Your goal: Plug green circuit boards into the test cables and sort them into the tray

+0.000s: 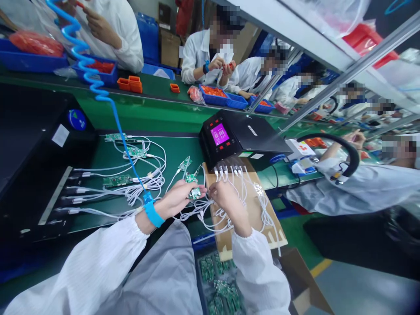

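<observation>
My left hand [175, 199], with a blue wrist strap [153, 213] on the wrist, holds a small green circuit board [194, 193] at its fingertips. Close by on the right, the fingers of my right hand [225, 197] are pinched together near the board's edge; whatever is between them is hidden. Just beyond lie another small circuit board [190, 177] and a longer one [184, 163], both among white cables. Several white plugs [226, 174] sit in the front of a black test box [243, 135] with a lit pink screen [219, 134].
A larger black box [39, 153] at left feeds white cables [144, 186] to several circuit boards [117, 180]. Brown cardboard [254, 197] lies under cables at right. Below, a tray holds stacked boards [223, 288]. A coiled blue cord [90, 74] hangs across. Co-workers sit opposite and at right.
</observation>
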`<move>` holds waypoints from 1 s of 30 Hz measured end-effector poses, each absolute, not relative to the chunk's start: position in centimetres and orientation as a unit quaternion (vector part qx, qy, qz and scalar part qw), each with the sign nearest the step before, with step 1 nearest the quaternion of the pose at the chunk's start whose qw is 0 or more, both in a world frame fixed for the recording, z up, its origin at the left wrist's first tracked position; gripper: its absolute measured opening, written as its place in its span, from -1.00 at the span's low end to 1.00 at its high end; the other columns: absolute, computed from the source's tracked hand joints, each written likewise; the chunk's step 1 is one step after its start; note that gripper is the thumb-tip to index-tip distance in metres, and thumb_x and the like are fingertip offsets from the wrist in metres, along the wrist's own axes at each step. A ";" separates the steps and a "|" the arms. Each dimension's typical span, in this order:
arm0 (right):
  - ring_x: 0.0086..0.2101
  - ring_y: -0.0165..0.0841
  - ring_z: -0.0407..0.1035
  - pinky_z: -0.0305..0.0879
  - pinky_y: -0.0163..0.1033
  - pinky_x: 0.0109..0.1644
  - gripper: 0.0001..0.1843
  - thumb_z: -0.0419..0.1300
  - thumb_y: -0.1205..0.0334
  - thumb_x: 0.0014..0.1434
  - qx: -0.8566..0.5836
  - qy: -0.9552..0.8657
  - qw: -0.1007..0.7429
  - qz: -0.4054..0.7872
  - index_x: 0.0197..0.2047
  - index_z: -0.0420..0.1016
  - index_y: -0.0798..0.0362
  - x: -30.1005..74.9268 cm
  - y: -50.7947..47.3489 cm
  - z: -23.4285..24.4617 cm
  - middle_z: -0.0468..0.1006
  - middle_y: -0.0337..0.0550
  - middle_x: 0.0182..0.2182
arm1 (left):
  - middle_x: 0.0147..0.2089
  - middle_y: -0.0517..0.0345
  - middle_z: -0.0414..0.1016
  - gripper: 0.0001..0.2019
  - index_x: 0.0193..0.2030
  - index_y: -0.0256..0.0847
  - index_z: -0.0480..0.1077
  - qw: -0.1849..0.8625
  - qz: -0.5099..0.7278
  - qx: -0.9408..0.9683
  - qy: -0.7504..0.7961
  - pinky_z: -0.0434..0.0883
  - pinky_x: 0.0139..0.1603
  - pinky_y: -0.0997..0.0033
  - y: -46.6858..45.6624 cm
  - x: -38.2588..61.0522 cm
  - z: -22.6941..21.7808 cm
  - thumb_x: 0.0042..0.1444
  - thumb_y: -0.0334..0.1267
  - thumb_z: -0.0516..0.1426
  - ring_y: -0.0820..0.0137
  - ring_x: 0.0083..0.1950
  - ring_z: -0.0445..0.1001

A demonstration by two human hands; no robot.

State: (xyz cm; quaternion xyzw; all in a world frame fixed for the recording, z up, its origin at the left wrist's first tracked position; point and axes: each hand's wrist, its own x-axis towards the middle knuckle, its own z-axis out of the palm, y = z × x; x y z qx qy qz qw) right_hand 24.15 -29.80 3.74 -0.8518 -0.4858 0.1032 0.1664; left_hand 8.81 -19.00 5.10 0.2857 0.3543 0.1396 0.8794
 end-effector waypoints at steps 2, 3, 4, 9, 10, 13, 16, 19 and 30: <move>-0.38 -0.21 0.56 0.28 -0.24 -0.30 -0.75 0.22 0.51 0.10 -0.853 -0.498 0.098 0.120 -0.41 0.65 0.00 23.9 -29.6 3.7 0.69 -0.03 -0.43 | -0.23 -0.11 0.67 -0.95 -0.24 -0.30 0.45 0.877 0.108 0.316 0.346 0.60 0.00 0.24 -19.0 8.4 5.1 0.19 -0.48 0.20 0.28 -0.21 0.67; -0.34 -0.19 0.57 0.30 -0.22 -0.28 -0.74 0.19 0.50 0.13 -0.852 -0.503 0.070 0.126 -0.37 0.66 0.01 23.9 -29.6 3.8 0.70 -0.01 -0.39 | -0.24 -0.11 0.67 -0.94 -0.24 -0.30 0.46 0.875 0.082 0.341 0.335 0.59 -0.04 0.27 -19.0 8.1 5.0 0.17 -0.48 0.21 0.29 -0.22 0.67; -0.31 -0.17 0.58 0.31 -0.21 -0.26 -0.74 0.18 0.49 0.15 -0.852 -0.505 0.066 0.122 -0.33 0.67 0.03 24.0 -29.7 3.8 0.71 0.02 -0.35 | -0.24 -0.10 0.67 -0.94 -0.25 -0.30 0.46 0.871 0.049 0.368 0.320 0.58 -0.07 0.31 -19.0 7.8 4.8 0.14 -0.48 0.22 0.30 -0.23 0.67; -0.18 -0.15 0.59 0.37 -0.15 -0.11 -0.70 0.15 0.42 0.19 -0.861 -0.480 0.148 0.086 -0.08 0.65 0.09 24.7 -31.2 4.3 0.71 0.03 -0.21 | -0.29 -0.05 0.66 -0.94 -0.29 -0.29 0.46 0.840 -0.047 0.472 0.263 0.53 -0.16 0.38 -18.9 6.4 3.6 0.09 -0.42 0.25 0.33 -0.24 0.65; -0.18 -0.15 0.58 0.38 -0.14 -0.09 -0.68 0.15 0.41 0.18 -0.861 -0.473 0.167 0.083 -0.05 0.63 0.09 24.9 -31.6 4.4 0.71 0.02 -0.20 | -0.30 -0.05 0.66 -0.94 -0.30 -0.27 0.46 0.836 -0.053 0.479 0.260 0.53 -0.14 0.36 -18.9 6.3 3.3 0.08 -0.39 0.26 0.32 -0.23 0.65; -0.23 -0.20 0.55 0.38 -0.14 -0.10 -0.68 0.13 0.35 0.18 -0.855 -0.463 0.221 0.081 -0.04 0.60 0.11 25.3 -32.8 4.5 0.67 -0.01 -0.19 | -0.29 -0.07 0.67 -0.91 -0.29 -0.25 0.44 0.825 -0.088 0.496 0.255 0.53 -0.11 0.31 -19.1 6.6 2.4 0.07 -0.34 0.26 0.27 -0.20 0.66; -0.30 -0.26 0.50 0.36 -0.15 -0.15 -0.74 0.10 0.29 0.17 -0.852 -0.444 0.267 0.070 -0.14 0.58 0.08 25.7 -33.8 4.6 0.63 -0.06 -0.23 | -0.26 -0.10 0.68 -0.89 -0.27 -0.25 0.43 0.807 -0.123 0.521 0.248 0.53 -0.12 0.31 -19.2 7.2 1.8 0.07 -0.33 0.25 0.24 -0.16 0.67; -0.33 -0.27 0.47 0.36 -0.15 -0.19 -0.76 0.10 0.24 0.18 -0.846 -0.423 0.316 0.082 -0.17 0.56 0.07 26.2 -34.6 4.5 0.61 -0.10 -0.29 | -0.24 -0.13 0.68 -0.88 -0.26 -0.26 0.41 0.796 -0.152 0.527 0.256 0.54 -0.10 0.30 -19.3 7.8 1.4 0.07 -0.33 0.25 0.23 -0.17 0.68; -0.17 -0.17 0.57 0.48 0.02 -0.02 -0.70 0.19 -0.04 0.30 -0.806 -0.384 0.448 0.045 -0.22 0.56 0.02 28.5 -37.0 4.9 0.69 0.00 -0.15 | -0.30 -0.03 0.66 -0.85 -0.24 -0.27 0.48 0.808 -0.181 0.513 0.226 0.55 -0.13 0.34 -19.4 7.5 1.8 0.03 -0.34 0.29 0.28 -0.19 0.67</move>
